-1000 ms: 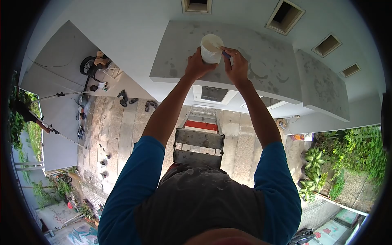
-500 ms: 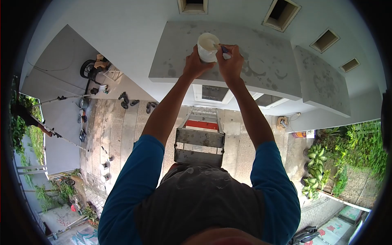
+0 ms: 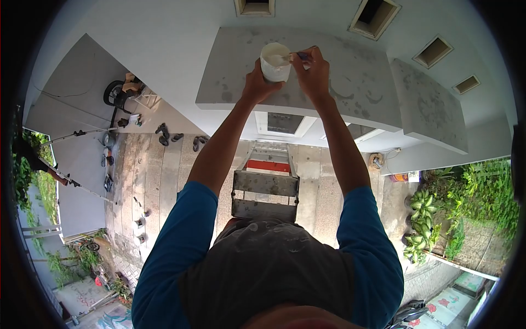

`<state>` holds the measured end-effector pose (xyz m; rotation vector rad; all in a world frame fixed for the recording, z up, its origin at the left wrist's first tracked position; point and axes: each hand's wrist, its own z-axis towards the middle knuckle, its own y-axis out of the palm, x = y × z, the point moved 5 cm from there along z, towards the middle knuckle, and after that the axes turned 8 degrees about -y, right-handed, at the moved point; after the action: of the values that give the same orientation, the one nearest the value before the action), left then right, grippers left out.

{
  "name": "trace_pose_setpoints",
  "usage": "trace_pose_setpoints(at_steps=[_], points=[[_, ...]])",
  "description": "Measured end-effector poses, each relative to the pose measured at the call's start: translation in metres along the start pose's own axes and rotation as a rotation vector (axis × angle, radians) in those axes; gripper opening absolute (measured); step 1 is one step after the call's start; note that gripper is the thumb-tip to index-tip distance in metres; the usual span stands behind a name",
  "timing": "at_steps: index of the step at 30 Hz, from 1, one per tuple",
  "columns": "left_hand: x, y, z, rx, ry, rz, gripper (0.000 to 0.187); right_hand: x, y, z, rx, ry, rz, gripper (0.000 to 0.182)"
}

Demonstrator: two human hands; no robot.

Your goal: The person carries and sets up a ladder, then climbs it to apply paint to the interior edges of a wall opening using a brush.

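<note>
A white cup-like container (image 3: pixel 275 67) with pale contents is held in my left hand (image 3: pixel 261 85), the fingers wrapped round its lower left side. My right hand (image 3: pixel 313 74) pinches a small tool with a dark handle (image 3: pixel 302 56); the tool's tip reaches over the container's right rim into the opening. Both hands are above a grey ledge (image 3: pixel 230 66) marked with darker damp-looking patches. The tip inside the container is too small to make out clearly.
Below me stands a stepladder (image 3: pixel 265 183) with a red step, on a paved floor (image 3: pixel 318 186). Square openings (image 3: pixel 375 18) line the wall above. Sandals (image 3: pixel 163 134) and a motorcycle wheel (image 3: pixel 113 92) are at left, leafy plants (image 3: pixel 422 211) at right.
My left hand and the container have shifted slightly left. The tool in my right hand now lies flatter, farther towards the container's right rim.
</note>
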<state>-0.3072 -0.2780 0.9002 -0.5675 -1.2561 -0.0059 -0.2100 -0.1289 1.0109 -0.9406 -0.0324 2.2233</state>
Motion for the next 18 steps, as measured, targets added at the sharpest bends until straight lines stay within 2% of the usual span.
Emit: trace_pose_setpoints(at_steps=[4,7,9,12,18], points=[[0.007,-0.004,-0.004,0.019,0.076,-0.028,0.096,-0.009,-0.021,0.016,-0.054,-0.095,0.029,0.017],[0.013,-0.004,-0.007,0.014,0.117,-0.067,0.093,-0.016,-0.022,0.02,-0.172,-0.178,-0.034,0.016],[0.013,-0.003,-0.008,-0.021,0.084,-0.037,0.088,-0.023,-0.016,0.019,-0.286,-0.285,-0.166,0.016],[0.013,-0.004,-0.008,-0.015,0.09,-0.048,0.089,-0.035,-0.009,0.017,-0.389,-0.337,-0.288,0.014],[0.011,-0.004,-0.007,-0.012,0.083,-0.05,0.088,-0.029,-0.011,0.022,-0.459,-0.235,-0.308,0.015]])
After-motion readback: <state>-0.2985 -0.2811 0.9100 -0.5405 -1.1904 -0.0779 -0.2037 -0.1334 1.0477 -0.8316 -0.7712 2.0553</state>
